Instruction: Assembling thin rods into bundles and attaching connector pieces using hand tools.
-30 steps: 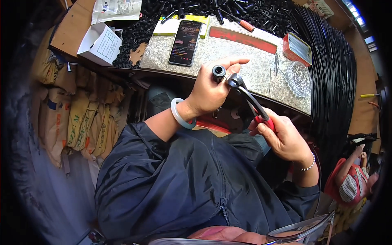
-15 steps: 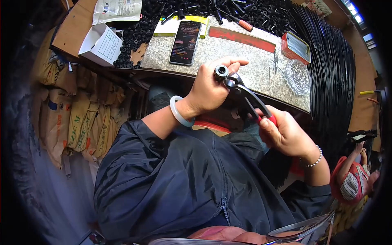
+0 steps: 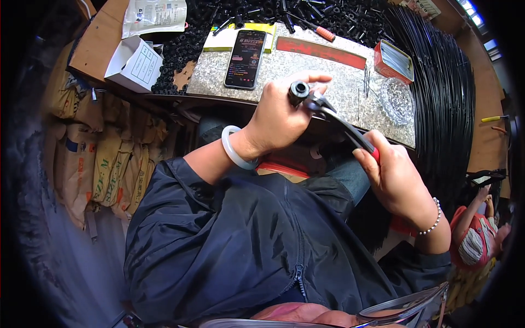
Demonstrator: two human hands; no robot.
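My left hand (image 3: 279, 117) is closed round a short black tubular part (image 3: 299, 92), its round open end with a bright inner ring tilted up. The forefinger sticks out past the part. My right hand (image 3: 398, 177) grips a pair of end-cutting pliers (image 3: 345, 124) with red-covered handles. Their metal head lies right beside the tube, near the left fingertips; whether they touch I cannot tell. The handles appear close together, and the jaws are too blurred to read. Both hands are held over the near edge of the stone-patterned worktop (image 3: 210, 76).
A phone (image 3: 245, 59) lies on the worktop beside a red metal strip (image 3: 321, 52). To the right are an open red box (image 3: 394, 61), a clear glass dish (image 3: 398, 101) and a bundle of long black rods (image 3: 445, 82). Black parts (image 3: 350, 19) heap at the back; a white carton (image 3: 134, 64) stands left.
My right hand has moved a little right, and the pliers' handles have drawn closer together. My left hand has barely shifted, keeping the tubular part while its visible end turns slightly.
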